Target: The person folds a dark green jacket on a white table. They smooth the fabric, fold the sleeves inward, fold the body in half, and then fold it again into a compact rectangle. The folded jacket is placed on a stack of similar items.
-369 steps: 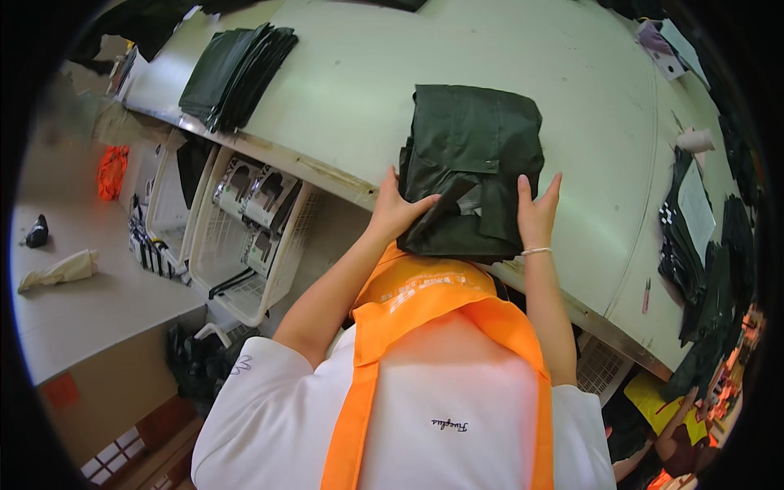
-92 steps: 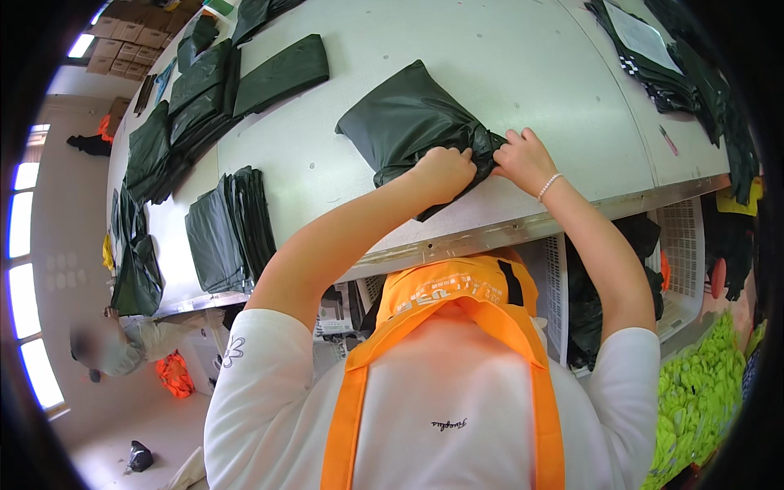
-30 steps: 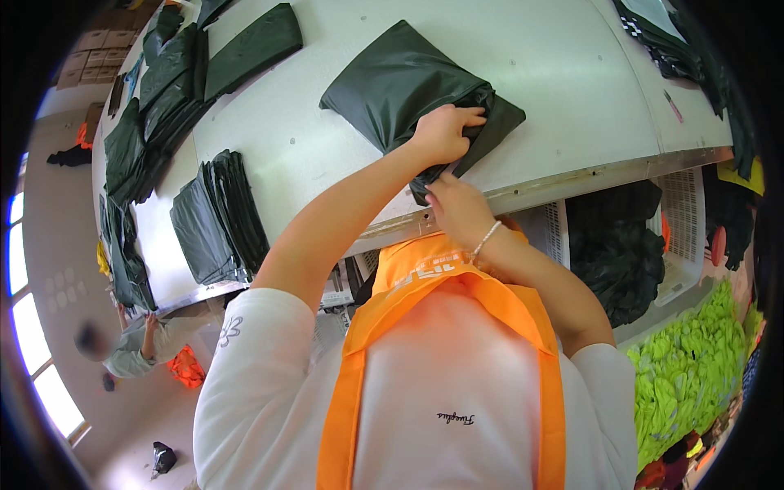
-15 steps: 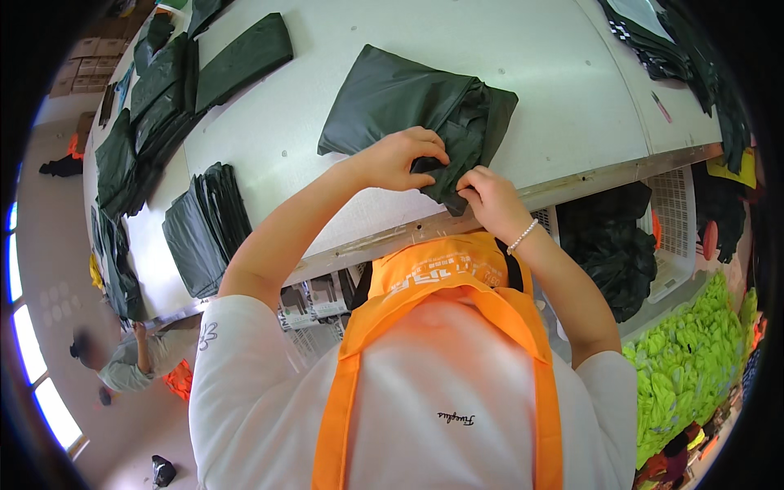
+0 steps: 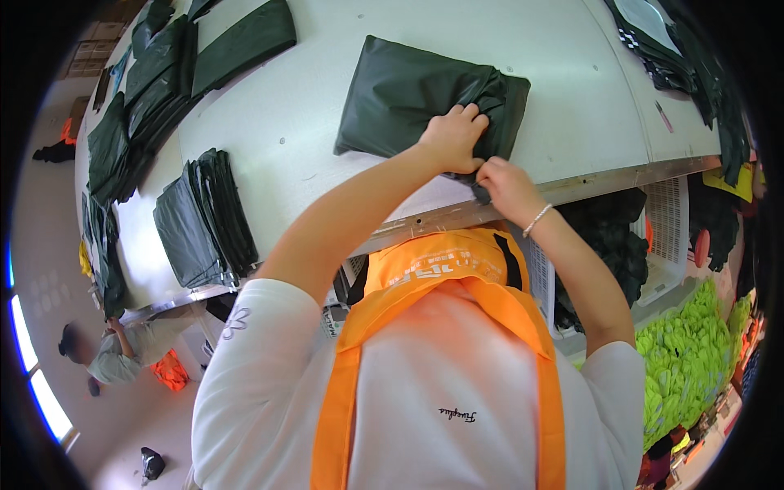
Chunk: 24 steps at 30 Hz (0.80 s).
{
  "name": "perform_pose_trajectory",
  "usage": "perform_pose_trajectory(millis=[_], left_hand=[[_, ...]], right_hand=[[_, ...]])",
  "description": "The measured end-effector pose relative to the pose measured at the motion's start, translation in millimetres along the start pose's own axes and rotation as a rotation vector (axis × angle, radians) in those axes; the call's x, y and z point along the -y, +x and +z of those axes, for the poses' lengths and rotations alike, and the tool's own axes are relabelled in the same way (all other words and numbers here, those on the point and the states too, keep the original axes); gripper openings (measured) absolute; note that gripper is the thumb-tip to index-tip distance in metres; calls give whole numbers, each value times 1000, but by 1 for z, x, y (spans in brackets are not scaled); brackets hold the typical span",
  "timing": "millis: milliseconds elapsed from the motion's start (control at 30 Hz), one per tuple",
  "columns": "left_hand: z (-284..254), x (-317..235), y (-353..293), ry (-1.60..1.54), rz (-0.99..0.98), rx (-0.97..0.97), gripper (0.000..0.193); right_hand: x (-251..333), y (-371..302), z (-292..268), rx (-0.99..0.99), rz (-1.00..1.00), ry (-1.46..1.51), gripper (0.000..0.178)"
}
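Note:
A dark green folded garment (image 5: 400,102) of smooth, coated-looking cloth lies as a flat rectangular bundle near the table's front edge. Its right part is gathered and creased. My left hand (image 5: 456,139) presses on that gathered part, with its fingers curled into the cloth. Close beside it, my right hand (image 5: 508,188) pinches the near corner of the garment, which hangs over the table edge. Both hands almost touch. The cloth between the fingers is partly hidden.
A pale table (image 5: 327,106) carries stacks of dark green folded pieces (image 5: 204,216) on the left and dark items at the far right near a pen (image 5: 664,117). Below the edge, right, stand a white crate (image 5: 665,229) and a bright yellow-green pile (image 5: 682,359). A person (image 5: 114,355) is at far left.
My left hand has moved right and up over the gathered cloth. My right hand has shifted slightly right, still pinching the corner. The bundle appears a little farther right.

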<state>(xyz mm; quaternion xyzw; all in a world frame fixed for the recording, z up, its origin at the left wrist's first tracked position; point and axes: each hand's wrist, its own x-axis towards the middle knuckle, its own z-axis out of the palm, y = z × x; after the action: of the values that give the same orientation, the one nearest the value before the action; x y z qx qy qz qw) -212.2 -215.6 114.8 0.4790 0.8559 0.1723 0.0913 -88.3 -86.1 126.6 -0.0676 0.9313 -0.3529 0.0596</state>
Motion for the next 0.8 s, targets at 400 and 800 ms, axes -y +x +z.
perform_pose_trajectory(millis=[400, 800], left_hand=[[4, -22, 15, 5, -295, -43, 59], [1, -1, -8, -439, 131, -109, 36]], right_hand=[[-25, -2, -40, 152, -2, -201, 2], [-16, 8, -53, -22, -207, 145, 11]])
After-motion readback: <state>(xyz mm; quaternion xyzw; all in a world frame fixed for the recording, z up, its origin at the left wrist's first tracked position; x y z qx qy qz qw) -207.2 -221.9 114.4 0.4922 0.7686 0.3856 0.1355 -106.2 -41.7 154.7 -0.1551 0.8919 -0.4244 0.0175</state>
